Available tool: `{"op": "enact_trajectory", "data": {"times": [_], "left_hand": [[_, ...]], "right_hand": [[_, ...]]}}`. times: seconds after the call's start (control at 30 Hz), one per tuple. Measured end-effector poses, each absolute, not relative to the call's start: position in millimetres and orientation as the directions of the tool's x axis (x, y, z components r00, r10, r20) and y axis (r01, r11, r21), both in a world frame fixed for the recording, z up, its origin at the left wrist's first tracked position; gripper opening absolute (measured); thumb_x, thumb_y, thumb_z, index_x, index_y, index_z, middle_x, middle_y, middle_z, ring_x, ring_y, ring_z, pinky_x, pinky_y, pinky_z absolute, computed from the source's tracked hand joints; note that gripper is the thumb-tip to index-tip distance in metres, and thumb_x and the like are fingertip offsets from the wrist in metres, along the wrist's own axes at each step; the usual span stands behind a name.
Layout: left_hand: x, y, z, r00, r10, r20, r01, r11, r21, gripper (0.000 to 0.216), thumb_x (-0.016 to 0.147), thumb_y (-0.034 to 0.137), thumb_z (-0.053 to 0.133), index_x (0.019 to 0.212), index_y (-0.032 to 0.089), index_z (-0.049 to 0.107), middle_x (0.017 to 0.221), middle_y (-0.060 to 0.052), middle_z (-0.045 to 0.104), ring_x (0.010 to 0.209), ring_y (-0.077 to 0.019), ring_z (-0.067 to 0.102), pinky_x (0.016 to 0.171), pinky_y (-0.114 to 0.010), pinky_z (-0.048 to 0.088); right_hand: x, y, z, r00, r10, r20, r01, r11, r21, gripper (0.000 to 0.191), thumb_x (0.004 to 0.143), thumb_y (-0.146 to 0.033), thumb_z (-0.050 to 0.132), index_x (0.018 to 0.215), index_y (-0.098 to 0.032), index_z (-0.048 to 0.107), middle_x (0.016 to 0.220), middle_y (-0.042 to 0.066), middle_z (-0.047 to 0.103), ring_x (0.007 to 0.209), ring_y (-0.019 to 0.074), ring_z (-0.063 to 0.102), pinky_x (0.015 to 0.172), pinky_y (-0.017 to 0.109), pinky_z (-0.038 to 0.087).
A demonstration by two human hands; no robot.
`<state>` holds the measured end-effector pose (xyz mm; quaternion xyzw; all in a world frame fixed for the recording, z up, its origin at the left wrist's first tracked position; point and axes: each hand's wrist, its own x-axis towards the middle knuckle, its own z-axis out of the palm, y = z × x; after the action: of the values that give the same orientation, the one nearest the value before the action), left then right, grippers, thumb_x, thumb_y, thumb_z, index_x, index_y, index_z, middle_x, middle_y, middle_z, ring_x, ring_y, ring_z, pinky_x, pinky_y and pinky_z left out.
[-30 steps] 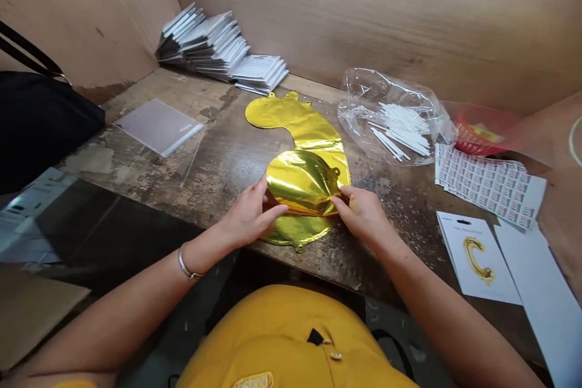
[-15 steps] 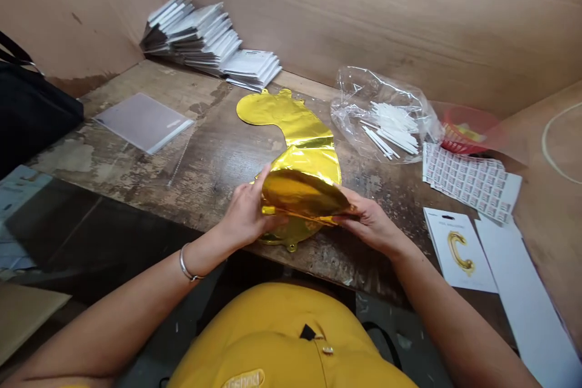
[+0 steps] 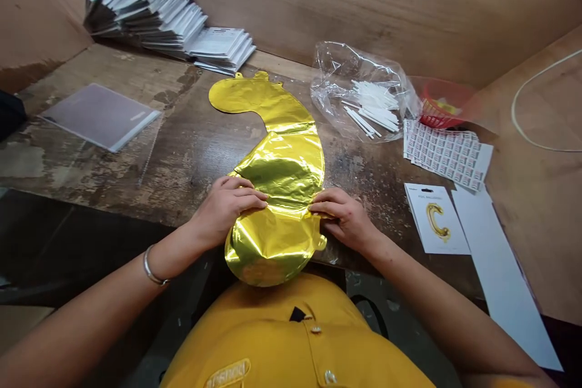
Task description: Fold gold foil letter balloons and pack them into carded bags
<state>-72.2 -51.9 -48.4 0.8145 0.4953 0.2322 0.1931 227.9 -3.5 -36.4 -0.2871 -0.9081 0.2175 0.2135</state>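
Observation:
A shiny gold foil balloon [image 3: 291, 157], flat and curved, lies across the worn table with its lower part folded and its near end hanging over the front edge. My left hand [image 3: 230, 203] holds the balloon's left side, fingers on top of the foil and pressed together. On the opposite side my right hand [image 3: 343, 215] pinches the right edge near a small tab. The thumb of the left hand is hidden.
Stacked white packets [image 3: 154, 9] stand at the back left. A clear sleeve [image 3: 97, 115] lies at left. Toward the right are a plastic bag of white sticks [image 3: 373, 106], a red basket [image 3: 439, 112], sticker sheets [image 3: 448, 154], a balloon card [image 3: 436, 218] and a white strip [image 3: 504, 279].
The raised fold of the balloon has been laid down toward me, its near end now over the table edge. Both hands have flattened onto its sides. The view has shifted right.

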Motion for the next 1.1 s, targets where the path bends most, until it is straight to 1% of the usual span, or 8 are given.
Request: {"op": "enact_trajectory", "data": {"times": [0.17,0.33,0.53,0.67,0.77,0.87,0.97,1.1], "left_hand": [[-63,-51,-40,0.188,0.976,0.109,0.786,-0.216,0.58,0.022,0.088,0.033,0.056,0.098,0.023,0.072,0.103,-0.005,0.073,0.094,-0.0221,0.063,0.085,-0.037,0.045],[-47,-51,-35,-0.109,0.992,0.059,0.837,0.059,0.543,0.023,0.085,0.032,0.055,0.098,0.015,0.064,0.086,-0.008,0.07,0.081,-0.024,0.066,0.073,-0.036,0.049],[-43,-49,-42,-0.166,0.976,0.137,0.765,0.04,0.643,0.07,0.084,0.027,0.06,0.146,0.013,0.029,0.071,0.002,0.07,0.071,-0.0186,0.067,0.072,-0.031,0.047],[-45,-49,-42,-0.083,0.987,0.141,0.855,-0.002,0.518,0.046,0.088,0.024,0.053,0.134,0.02,0.053,0.071,0.0,0.068,0.07,-0.0187,0.064,0.07,-0.031,0.047],[-45,-50,-32,0.016,0.993,0.115,0.935,-0.055,0.351,0.028,0.09,0.025,0.05,0.109,0.025,0.071,0.08,-0.007,0.069,0.081,-0.025,0.064,0.075,-0.039,0.049],[-43,-50,-19,0.039,0.977,0.209,0.979,-0.08,0.188,0.023,0.086,0.025,0.056,0.103,0.02,0.071,0.108,-0.017,0.066,0.108,-0.0356,0.058,0.088,-0.054,0.046],[-41,-42,-18,0.154,0.947,0.282,0.973,-0.194,0.121,0.033,0.089,0.021,0.051,0.12,0.017,0.062,0.145,-0.018,0.045,0.137,-0.0371,0.036,0.11,-0.062,0.025],[-40,-29,-38,0.304,0.95,0.067,0.937,-0.31,0.16,0.054,0.097,0.031,0.039,0.146,0.009,0.037,0.155,-0.018,0.032,0.145,-0.0347,0.024,0.115,-0.061,0.017]], "right_hand": [[213,-3,-37,-0.572,0.8,0.182,0.673,0.584,-0.454,0.028,0.092,-0.026,0.05,0.066,-0.021,0.057,0.072,0.005,0.063,0.074,0.0197,0.055,0.068,0.032,0.042],[196,-5,-29,-0.425,0.899,0.105,0.822,0.431,-0.372,0.03,0.091,-0.029,0.05,0.061,-0.022,0.048,0.065,0.003,0.054,0.067,0.0181,0.05,0.061,0.028,0.034],[186,0,-24,-0.415,0.91,0.023,0.871,0.404,-0.281,0.024,0.088,-0.026,0.052,0.064,-0.022,0.048,0.065,0.002,0.052,0.065,0.0184,0.049,0.06,0.027,0.033],[183,4,-19,-0.41,0.91,-0.055,0.892,0.388,-0.233,0.023,0.089,-0.027,0.051,0.067,-0.021,0.052,0.066,0.003,0.052,0.066,0.0189,0.052,0.061,0.027,0.035],[180,5,-16,-0.406,0.909,-0.097,0.903,0.383,-0.193,0.024,0.089,-0.027,0.051,0.066,-0.021,0.054,0.066,0.003,0.053,0.066,0.0193,0.053,0.06,0.027,0.035],[177,6,-14,-0.406,0.905,-0.126,0.91,0.387,-0.151,0.024,0.089,-0.028,0.052,0.067,-0.021,0.056,0.067,0.004,0.055,0.067,0.0199,0.054,0.06,0.028,0.034],[177,7,-13,-0.421,0.894,-0.155,0.906,0.405,-0.122,0.022,0.089,-0.027,0.053,0.07,-0.02,0.059,0.07,0.005,0.058,0.07,0.0206,0.056,0.061,0.029,0.035],[180,7,-10,-0.433,0.887,-0.16,0.901,0.42,-0.112,0.019,0.088,-0.027,0.055,0.073,-0.019,0.063,0.072,0.007,0.062,0.07,0.022,0.058,0.063,0.031,0.04]]}}
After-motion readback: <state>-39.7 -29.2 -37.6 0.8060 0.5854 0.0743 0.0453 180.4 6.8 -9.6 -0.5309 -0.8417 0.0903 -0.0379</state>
